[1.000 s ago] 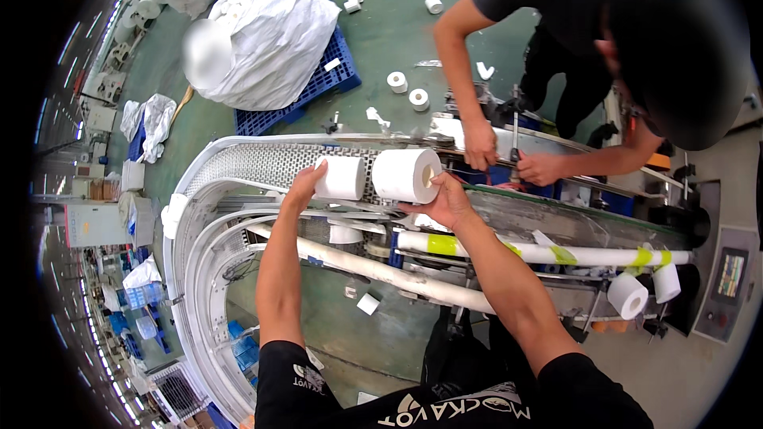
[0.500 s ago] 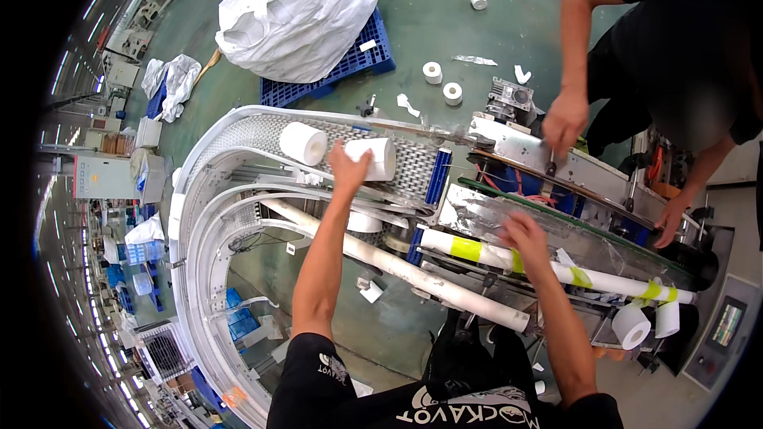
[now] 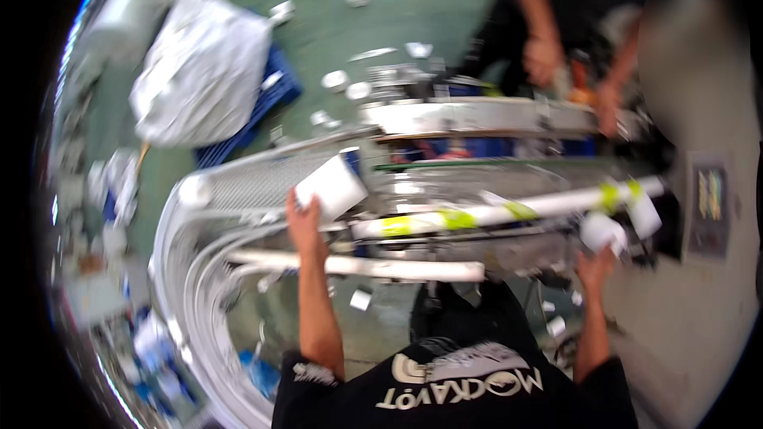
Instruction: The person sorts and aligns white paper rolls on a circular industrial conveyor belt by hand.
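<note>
Paper roll [image 3: 334,189] clamped in left hand [image 3: 305,222] — right hand [image 3: 595,268] at second roll [image 3: 602,232], grip unclear — third roll [image 3: 195,191] unlifted on conveyor [image 3: 258,181].

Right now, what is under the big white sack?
A blue slatted pallet shows beneath the white sack, along its right side. Anything farther underneath is covered and cannot be seen.

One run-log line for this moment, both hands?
Left grip: holding roll, by conveyor | Right grip: at second roll, beside taped tube; contact blurred | Co-worker's hand: beyond tube
</note>
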Demonstrator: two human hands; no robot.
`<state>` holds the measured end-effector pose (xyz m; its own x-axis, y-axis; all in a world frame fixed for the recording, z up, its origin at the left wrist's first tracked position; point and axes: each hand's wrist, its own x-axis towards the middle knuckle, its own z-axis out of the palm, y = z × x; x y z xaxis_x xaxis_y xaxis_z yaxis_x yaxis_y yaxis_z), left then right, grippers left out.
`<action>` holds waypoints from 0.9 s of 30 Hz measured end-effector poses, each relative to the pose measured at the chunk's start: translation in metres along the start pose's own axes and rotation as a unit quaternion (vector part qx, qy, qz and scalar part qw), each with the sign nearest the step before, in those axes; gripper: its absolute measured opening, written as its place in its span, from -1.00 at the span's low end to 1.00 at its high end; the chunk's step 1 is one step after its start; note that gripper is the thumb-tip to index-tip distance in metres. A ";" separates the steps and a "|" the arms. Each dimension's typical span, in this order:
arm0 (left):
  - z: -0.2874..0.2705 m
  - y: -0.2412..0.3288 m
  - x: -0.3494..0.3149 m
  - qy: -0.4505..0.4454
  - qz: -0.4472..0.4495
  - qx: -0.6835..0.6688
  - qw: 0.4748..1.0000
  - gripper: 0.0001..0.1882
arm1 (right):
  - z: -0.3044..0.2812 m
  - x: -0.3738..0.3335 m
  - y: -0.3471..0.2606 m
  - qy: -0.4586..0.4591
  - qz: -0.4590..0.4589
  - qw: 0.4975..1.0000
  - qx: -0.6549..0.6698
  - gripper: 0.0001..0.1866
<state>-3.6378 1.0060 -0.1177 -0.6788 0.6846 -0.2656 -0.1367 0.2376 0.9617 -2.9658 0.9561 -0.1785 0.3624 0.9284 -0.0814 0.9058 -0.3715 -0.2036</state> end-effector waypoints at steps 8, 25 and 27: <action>0.092 0.023 -0.152 -0.176 -0.164 -0.154 0.958 -0.49 | -0.057 0.021 -0.002 0.024 0.020 0.999 0.023 -0.16; 0.351 0.039 -0.361 -0.564 -0.158 0.067 0.808 -0.47 | -0.152 0.019 0.008 -0.086 -0.215 0.816 0.529 -0.20; 0.339 0.034 -0.359 -0.557 -0.150 0.032 0.816 -0.55 | -0.177 0.031 0.012 -0.100 -0.232 0.854 0.455 -0.22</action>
<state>-3.1546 1.0019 -0.0129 0.4607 0.7818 -0.4202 -0.1131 0.5213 0.8459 -2.9047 0.9808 -0.0104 -0.1173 0.9908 0.0672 0.3631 0.1058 -0.9257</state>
